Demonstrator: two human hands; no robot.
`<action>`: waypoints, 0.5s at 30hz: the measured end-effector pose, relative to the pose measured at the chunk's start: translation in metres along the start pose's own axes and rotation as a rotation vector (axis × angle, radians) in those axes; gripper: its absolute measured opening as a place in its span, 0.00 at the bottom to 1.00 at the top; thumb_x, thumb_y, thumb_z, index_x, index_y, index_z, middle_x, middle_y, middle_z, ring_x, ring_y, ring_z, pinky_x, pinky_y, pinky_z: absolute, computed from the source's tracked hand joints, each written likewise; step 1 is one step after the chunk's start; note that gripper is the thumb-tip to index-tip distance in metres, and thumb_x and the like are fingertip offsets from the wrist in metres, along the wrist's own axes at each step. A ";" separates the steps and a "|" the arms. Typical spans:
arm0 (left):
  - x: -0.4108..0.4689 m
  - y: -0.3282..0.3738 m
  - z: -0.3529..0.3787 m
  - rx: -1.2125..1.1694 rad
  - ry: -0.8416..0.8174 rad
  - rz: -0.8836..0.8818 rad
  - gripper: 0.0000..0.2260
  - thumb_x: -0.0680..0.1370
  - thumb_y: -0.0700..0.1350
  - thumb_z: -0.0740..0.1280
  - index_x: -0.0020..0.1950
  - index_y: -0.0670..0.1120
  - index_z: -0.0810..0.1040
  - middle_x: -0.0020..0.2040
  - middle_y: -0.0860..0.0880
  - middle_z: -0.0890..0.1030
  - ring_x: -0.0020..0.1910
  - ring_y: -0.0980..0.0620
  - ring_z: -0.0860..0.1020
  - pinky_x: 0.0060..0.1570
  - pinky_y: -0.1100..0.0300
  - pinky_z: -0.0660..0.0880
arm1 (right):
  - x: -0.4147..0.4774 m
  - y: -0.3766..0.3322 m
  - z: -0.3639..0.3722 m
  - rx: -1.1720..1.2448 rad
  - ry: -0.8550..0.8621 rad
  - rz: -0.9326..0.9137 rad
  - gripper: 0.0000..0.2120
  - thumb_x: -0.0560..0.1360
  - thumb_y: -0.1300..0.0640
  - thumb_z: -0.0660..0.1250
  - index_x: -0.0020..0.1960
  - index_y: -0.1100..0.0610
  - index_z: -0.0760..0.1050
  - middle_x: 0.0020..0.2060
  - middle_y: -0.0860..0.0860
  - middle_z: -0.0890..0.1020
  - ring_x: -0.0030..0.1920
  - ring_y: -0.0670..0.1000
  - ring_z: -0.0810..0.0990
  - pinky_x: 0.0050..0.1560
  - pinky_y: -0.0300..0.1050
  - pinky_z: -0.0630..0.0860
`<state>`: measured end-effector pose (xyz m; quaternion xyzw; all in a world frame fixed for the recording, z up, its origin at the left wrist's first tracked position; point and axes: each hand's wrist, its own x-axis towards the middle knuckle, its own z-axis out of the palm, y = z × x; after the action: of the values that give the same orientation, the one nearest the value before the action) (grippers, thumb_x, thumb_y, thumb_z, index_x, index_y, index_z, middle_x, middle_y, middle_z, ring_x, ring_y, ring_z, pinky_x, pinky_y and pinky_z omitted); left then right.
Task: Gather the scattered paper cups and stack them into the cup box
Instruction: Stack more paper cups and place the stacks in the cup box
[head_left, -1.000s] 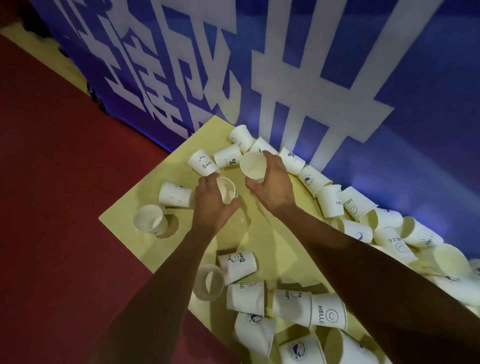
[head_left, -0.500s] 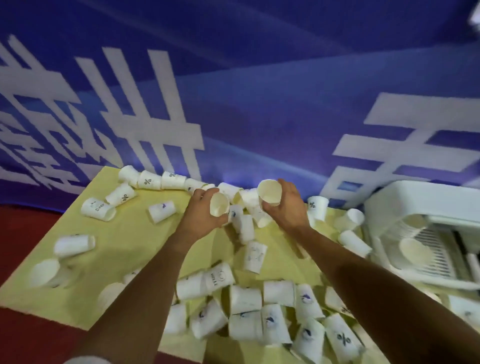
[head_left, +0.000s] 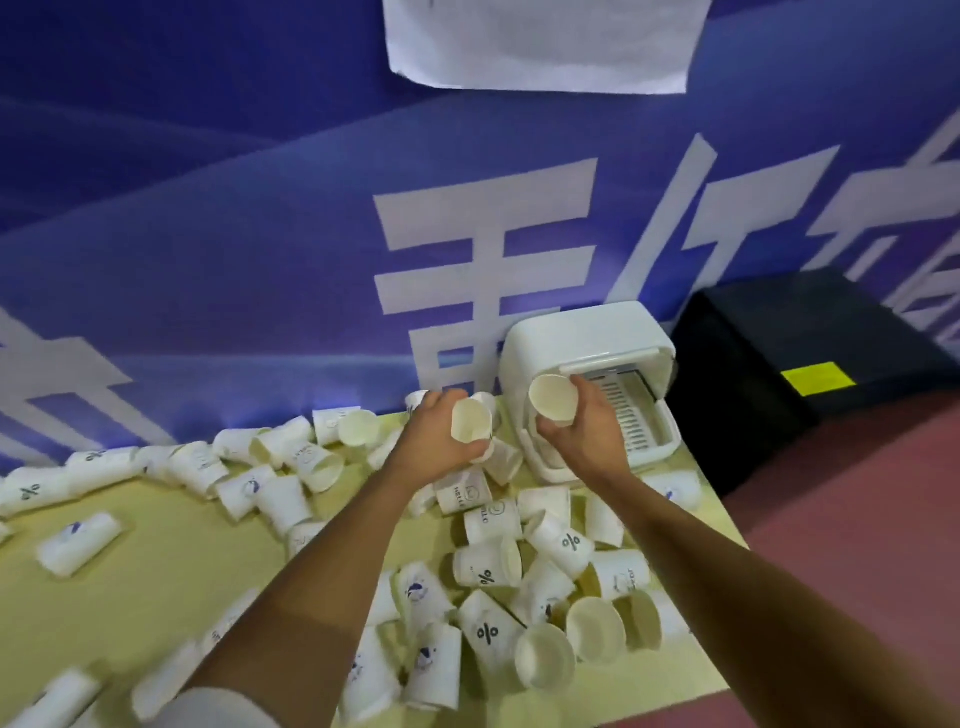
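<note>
My left hand (head_left: 434, 434) grips a white paper cup (head_left: 471, 422), its mouth turned toward me, held above the table. My right hand (head_left: 587, 428) grips a second paper cup (head_left: 554, 396), mouth facing me, right in front of the white cup box (head_left: 582, 332). The box stands open at the table's far right, with a slotted tray inside it. Several white printed cups lie scattered on the yellow table (head_left: 156, 571), with a dense heap (head_left: 498, 571) between and under my forearms.
A blue banner wall (head_left: 260, 234) with white characters rises directly behind the table. A black case (head_left: 810, 374) with a yellow label sits right of the cup box. Red floor (head_left: 857, 519) lies past the table's right edge.
The view has swung right, bringing the cup box from the right edge toward the middle. Both hands, each still gripping its cup, have moved right; the right one is now at the box's opening.
</note>
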<state>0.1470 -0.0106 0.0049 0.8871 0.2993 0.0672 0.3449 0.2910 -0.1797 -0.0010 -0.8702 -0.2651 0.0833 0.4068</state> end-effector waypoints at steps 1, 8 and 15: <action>0.004 0.011 0.008 0.007 -0.017 0.010 0.35 0.68 0.56 0.76 0.72 0.53 0.66 0.68 0.50 0.68 0.65 0.49 0.70 0.63 0.54 0.69 | 0.002 0.009 -0.006 0.009 0.015 0.013 0.31 0.68 0.46 0.75 0.68 0.51 0.70 0.61 0.52 0.77 0.60 0.54 0.76 0.56 0.48 0.73; 0.021 0.043 0.041 0.063 -0.064 0.038 0.33 0.69 0.53 0.76 0.70 0.53 0.67 0.67 0.49 0.69 0.65 0.49 0.70 0.63 0.58 0.67 | 0.020 0.040 -0.021 0.013 0.026 0.049 0.31 0.69 0.50 0.74 0.69 0.52 0.69 0.62 0.53 0.76 0.63 0.54 0.74 0.59 0.50 0.74; 0.024 0.039 0.043 0.088 -0.032 0.006 0.34 0.68 0.54 0.76 0.71 0.52 0.67 0.65 0.51 0.71 0.64 0.50 0.71 0.63 0.54 0.70 | 0.027 0.051 -0.004 -0.077 -0.053 0.027 0.33 0.71 0.51 0.74 0.72 0.54 0.66 0.65 0.52 0.74 0.65 0.54 0.73 0.60 0.50 0.73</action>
<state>0.1994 -0.0442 -0.0044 0.9032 0.2938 0.0409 0.3102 0.3358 -0.1949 -0.0351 -0.8861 -0.2671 0.1017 0.3648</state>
